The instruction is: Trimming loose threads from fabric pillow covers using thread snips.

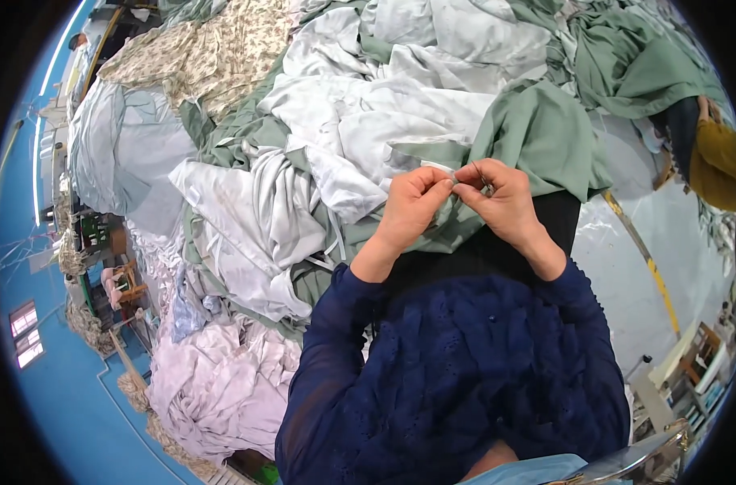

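Both hands meet above my lap, fingertips pinched close together. My left hand (415, 204) is closed on the edge of a green cloth (538, 129), near a small white strip (434, 167) that looks like a label or tape. Against its fingertips, my right hand (504, 200) is also closed in a pinch. A thin dark item shows by its fingers, too small to name. What the right fingertips hold is hidden. The green cloth drapes behind the hands and hangs over my dark-clothed lap, with more of it under the left hand.
White cloths (384, 113) are heaped ahead, with a floral cloth (214, 56) at far left. A pale pink pile (222, 388) lies at near left. On the right, a person's mustard garment (717, 162) shows beyond the grey floor (626, 283) with its yellow line (657, 283).
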`<state>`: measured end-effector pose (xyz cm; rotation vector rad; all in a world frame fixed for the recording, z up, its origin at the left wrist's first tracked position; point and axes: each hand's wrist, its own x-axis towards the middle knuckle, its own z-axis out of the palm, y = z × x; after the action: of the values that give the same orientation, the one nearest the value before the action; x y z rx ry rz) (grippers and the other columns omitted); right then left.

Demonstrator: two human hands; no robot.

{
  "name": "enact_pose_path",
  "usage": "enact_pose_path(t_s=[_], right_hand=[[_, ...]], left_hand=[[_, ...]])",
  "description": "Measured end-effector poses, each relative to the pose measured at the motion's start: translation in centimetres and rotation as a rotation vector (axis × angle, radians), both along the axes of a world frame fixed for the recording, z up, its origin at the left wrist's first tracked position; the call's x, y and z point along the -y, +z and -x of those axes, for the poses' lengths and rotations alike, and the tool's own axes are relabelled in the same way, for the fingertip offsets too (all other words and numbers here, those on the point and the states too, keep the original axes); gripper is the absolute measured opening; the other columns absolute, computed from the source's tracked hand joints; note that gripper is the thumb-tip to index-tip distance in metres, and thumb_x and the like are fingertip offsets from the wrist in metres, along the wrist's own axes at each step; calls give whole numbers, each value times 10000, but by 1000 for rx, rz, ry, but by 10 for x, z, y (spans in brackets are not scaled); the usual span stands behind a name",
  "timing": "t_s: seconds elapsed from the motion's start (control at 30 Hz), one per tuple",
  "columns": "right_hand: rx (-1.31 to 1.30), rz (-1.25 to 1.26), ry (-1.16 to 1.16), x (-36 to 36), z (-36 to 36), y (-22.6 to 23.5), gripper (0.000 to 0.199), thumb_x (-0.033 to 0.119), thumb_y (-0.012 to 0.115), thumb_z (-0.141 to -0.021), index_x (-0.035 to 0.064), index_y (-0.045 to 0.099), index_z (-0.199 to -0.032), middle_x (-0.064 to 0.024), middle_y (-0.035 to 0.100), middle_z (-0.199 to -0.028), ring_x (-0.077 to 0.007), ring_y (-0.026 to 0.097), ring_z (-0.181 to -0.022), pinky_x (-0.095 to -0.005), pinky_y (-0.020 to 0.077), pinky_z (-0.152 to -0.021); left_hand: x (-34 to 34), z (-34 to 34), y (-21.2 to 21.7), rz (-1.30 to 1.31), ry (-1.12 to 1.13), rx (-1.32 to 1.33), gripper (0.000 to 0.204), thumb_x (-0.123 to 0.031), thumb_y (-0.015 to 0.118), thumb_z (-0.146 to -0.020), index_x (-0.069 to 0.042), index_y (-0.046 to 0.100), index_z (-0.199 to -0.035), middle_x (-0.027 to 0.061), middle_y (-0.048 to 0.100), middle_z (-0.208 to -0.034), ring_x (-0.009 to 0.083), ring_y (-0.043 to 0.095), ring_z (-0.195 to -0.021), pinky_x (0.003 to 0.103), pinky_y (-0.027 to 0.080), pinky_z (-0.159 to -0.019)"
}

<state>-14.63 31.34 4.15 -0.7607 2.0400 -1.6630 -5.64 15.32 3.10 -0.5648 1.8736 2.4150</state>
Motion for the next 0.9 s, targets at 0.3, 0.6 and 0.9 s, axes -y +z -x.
enact_pose_path(t_s=[0.3, 0.6, 0.9], right_hand=[[-323, -71, 3, 0, -3, -6, 131, 20, 708, -802, 6, 583, -837, -80, 581, -729, -159, 532, -575, -293, 423, -528], [-342, -49, -156, -3, -2, -20, 145, 27, 686, -811, 18, 542, -823, -61, 538, -678, -138, 488, -553, -292, 414, -519], [-44, -123, -64, -22, -11, -7, 252, 91, 664, -887, -7, 585, -1105, -64, 565, -832, -115, 510, -704, -256, 430, -640]], left_hand=[[-2, -5, -4, 35, 12, -2, 127, -105, 619, -947, 12, 660, -917, -74, 566, -739, -17, 392, -595, 169, 283, -500], [-5, -5, -3, 68, 29, -1, 116, -99, 634, -932, 9, 657, -897, -76, 559, -740, -5, 414, -639, 179, 320, -544], [-8, -4, -9, 3, 133, -2, 123, -90, 637, -915, 25, 663, -877, -76, 558, -703, -9, 415, -603, 182, 302, -504]])
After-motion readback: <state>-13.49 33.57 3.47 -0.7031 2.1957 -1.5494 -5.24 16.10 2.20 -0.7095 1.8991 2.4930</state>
